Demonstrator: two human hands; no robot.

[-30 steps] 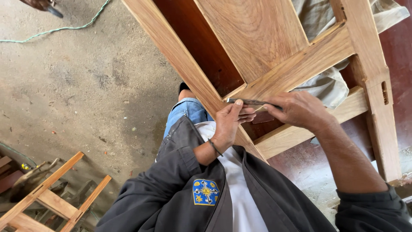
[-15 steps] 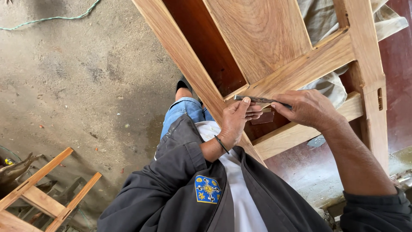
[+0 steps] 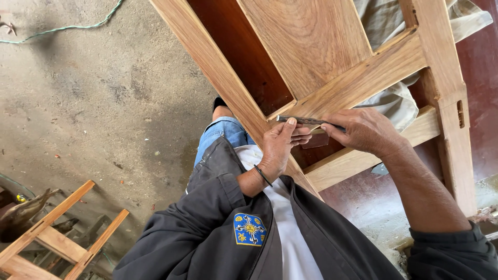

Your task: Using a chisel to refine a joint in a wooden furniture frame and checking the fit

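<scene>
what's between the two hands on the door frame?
Head view: a thin flat metal blade spans from the left hand to the right hand, lying against the wooden door frame.

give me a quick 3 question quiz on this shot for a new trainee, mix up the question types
1. True or false: both hands hold the thin metal scraper against the wooden door frame.
2. Multiple choice: what lies on the concrete floor at the upper left? A) a green cord B) a red bucket C) a folded blanket
3. Fill in: the left hand wears a dark ___ at the wrist.

Key
1. True: the left hand takes one end and the right hand the other.
2. A, the green cord.
3. Band: the wristband sits just above the dark sleeve.
</scene>
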